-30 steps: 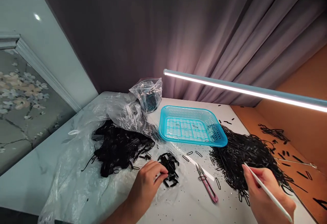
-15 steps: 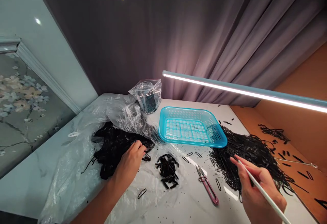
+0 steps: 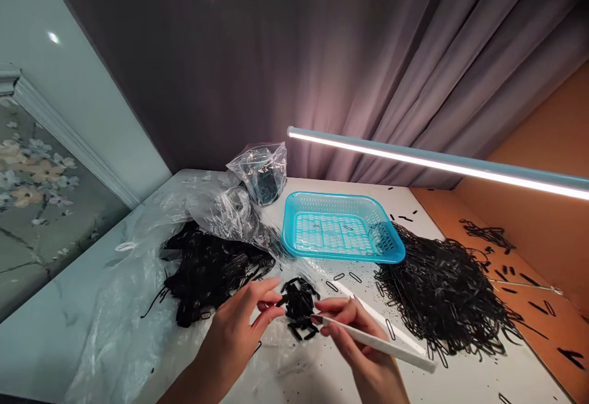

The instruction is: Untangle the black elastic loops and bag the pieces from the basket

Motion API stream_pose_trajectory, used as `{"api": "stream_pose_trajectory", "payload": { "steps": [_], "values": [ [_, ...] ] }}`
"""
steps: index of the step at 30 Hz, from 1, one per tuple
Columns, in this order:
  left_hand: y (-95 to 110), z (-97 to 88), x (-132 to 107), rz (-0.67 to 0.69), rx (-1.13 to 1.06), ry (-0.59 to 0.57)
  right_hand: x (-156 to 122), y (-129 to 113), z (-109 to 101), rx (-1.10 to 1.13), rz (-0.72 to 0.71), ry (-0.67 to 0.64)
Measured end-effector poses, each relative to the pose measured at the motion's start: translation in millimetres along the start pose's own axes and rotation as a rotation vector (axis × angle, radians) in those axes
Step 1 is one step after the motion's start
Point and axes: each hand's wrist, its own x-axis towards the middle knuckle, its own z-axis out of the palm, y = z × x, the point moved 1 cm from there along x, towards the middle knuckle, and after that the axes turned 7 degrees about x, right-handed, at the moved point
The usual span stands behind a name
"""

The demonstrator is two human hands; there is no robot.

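Observation:
My left hand [image 3: 239,333] is raised over the clear plastic sheet [image 3: 133,306], its thumb and fingers pinched together on something small that I cannot make out. My right hand [image 3: 356,345] grips a thin white stick [image 3: 381,345] like a pen, its tip pointing left toward the left fingertips. Between and just behind the two hands lies a small heap of black loops [image 3: 298,306]. A larger black pile [image 3: 209,269] sits on the plastic to the left. A wide spread of black loops [image 3: 442,296] lies to the right.
A turquoise perforated basket [image 3: 340,232] stands behind the hands. A clear bag with dark contents [image 3: 260,174] is at the back. A lit lamp bar [image 3: 437,161] crosses above the right side. An orange board [image 3: 534,269] with scattered loops borders the right.
My left hand came back from the large left pile and now pinches in front of me. My right hand moved left with the stick to meet it, covering the pink snips.

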Motion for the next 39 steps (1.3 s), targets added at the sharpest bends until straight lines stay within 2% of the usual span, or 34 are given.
{"api": "stream_pose_trajectory", "payload": {
  "steps": [4,9,11,14,16,19,23,27,33,37,39],
  "values": [
    [2.2,3.0,-6.9,0.061,0.004,-0.07,0.9,9.4,15.4,0.08,0.078,-0.032],
    [2.2,9.0,-11.5,0.007,-0.052,-0.191,5.9,18.4,26.6,0.222,0.106,-0.02],
    [-3.3,10.7,-9.8,-0.029,-0.052,-0.265,6.8,18.7,26.1,0.17,0.097,-0.027],
    [-22.9,9.3,0.7,-0.047,0.154,-0.344,6.2,17.1,17.7,-0.01,0.111,-0.028],
    [-39.8,6.5,12.0,-0.076,0.321,-0.327,5.3,17.0,9.6,-0.117,0.116,-0.022],
    [-58.4,6.7,27.2,-0.115,0.399,-0.331,5.0,18.5,-0.3,-0.189,0.085,0.001],
    [-64.0,16.4,33.5,-0.135,0.457,-0.374,6.2,17.0,-5.2,-0.322,-0.023,-0.003],
    [-63.0,19.6,30.8,-0.155,0.479,-0.38,7.3,11.0,-6.4,-0.393,-0.042,-0.015],
    [-50.3,-1.9,26.2,-0.183,0.399,-0.339,8.2,4.3,-5.7,-0.371,-0.022,-0.005],
    [-38.6,-11.6,20.8,-0.377,0.083,-0.29,7.6,1.1,4.4,-0.269,0.015,-0.027],
    [-36.2,-11.6,17.1,-0.416,0.007,-0.285,7.3,1.4,9.7,-0.22,0.028,-0.044]
  ]
}}
